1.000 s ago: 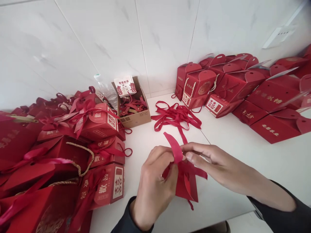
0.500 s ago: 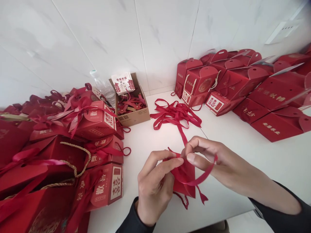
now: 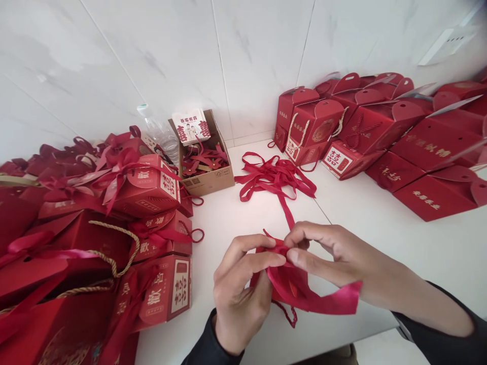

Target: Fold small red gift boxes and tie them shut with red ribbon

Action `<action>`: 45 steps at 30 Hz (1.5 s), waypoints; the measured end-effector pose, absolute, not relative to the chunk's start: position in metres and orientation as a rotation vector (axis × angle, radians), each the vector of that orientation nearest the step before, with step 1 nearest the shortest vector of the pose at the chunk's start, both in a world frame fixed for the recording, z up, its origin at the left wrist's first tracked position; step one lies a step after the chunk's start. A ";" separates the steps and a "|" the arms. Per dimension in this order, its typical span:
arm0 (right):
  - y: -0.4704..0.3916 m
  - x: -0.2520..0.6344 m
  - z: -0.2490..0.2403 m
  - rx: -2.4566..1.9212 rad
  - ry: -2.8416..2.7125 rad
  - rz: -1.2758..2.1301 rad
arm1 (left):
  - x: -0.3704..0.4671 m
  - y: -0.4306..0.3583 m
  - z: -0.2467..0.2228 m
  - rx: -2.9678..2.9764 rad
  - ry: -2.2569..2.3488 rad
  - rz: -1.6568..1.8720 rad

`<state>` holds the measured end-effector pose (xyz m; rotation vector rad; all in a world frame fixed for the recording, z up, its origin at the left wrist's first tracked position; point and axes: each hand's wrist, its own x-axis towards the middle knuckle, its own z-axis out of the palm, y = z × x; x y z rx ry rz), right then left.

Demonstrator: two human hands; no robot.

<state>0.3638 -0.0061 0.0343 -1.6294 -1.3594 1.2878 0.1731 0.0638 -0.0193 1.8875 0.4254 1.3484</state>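
A small red box [image 3: 300, 279] stands on the white table, partly hidden by my hands and by a red ribbon [image 3: 331, 302] lying across its top. My left hand [image 3: 243, 284] pinches the ribbon at the box's top from the left. From the right, my right hand [image 3: 327, 253] has thumb and fingers closed on the ribbon near the same spot, the two hands almost touching. One ribbon end sticks out below my right hand. A twisted red cord [image 3: 288, 314] hangs under the box's front. Behind, a loose ribbon heap [image 3: 279, 177] lies on the table.
Red boxes with bows and gold cords [image 3: 163, 289] are piled at the left. More red boxes [image 3: 422, 137] are stacked at the back right. A cardboard box [image 3: 213, 182] with small red pieces and a printed packet [image 3: 191, 126] stands by the tiled wall, beside clear plastic [image 3: 162, 134].
My right hand has moved slightly left and down towards my left hand. The ribbon end that curved up beside it now stretches out to the right, lower down.
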 end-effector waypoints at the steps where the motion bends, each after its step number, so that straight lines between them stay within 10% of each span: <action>1: -0.007 0.364 0.035 -1.643 -1.350 1.220 | 0.172 0.064 -0.020 1.876 0.428 1.332; 20: -0.071 0.387 -0.003 -2.092 -1.057 0.918 | 0.134 0.041 -0.055 0.754 1.196 0.966; 45: -0.071 0.375 -0.017 -2.031 -1.219 0.839 | 0.142 0.016 -0.060 1.195 1.197 0.941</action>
